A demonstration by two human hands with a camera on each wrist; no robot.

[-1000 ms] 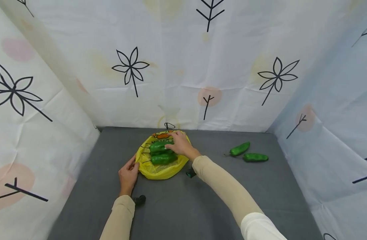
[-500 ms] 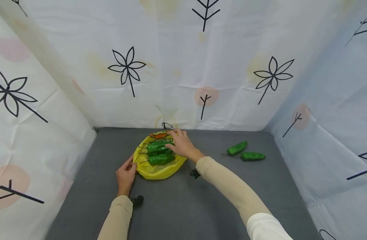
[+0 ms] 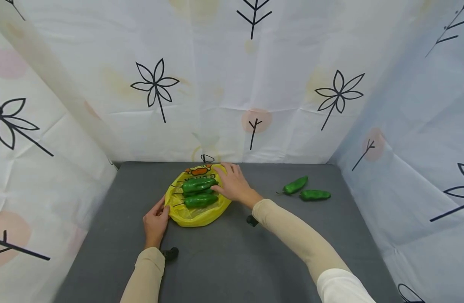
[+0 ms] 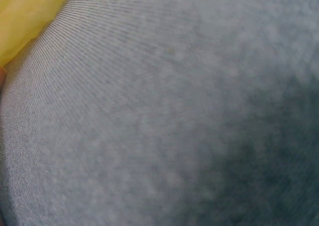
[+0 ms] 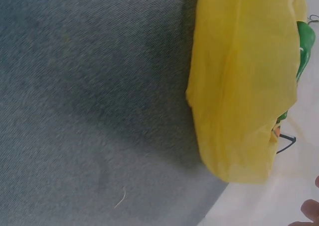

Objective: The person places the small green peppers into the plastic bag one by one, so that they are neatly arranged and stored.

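Note:
A yellow plastic bag lies with its mouth spread wide and its rim rolled down. Inside it, several long green peppers rest side by side, stems to the left. My left hand pinches the bag's left rim between thumb and fingers. Over the right rim is my right hand, fingers spread and holding nothing, the thumb close to the upper pepper's tip. In the right wrist view the fingertips show apart from the bag's side. The left wrist view catches only a corner of the bag.
Two more green peppers, an upper one and a lower one, lie on the grey tabletop to the right. White patterned cloth walls the table at the back and both sides.
My right hand has drawn back slightly to the right, away from the peppers in the bag. My left hand stays at the bag's rim. The head view has shifted a little.

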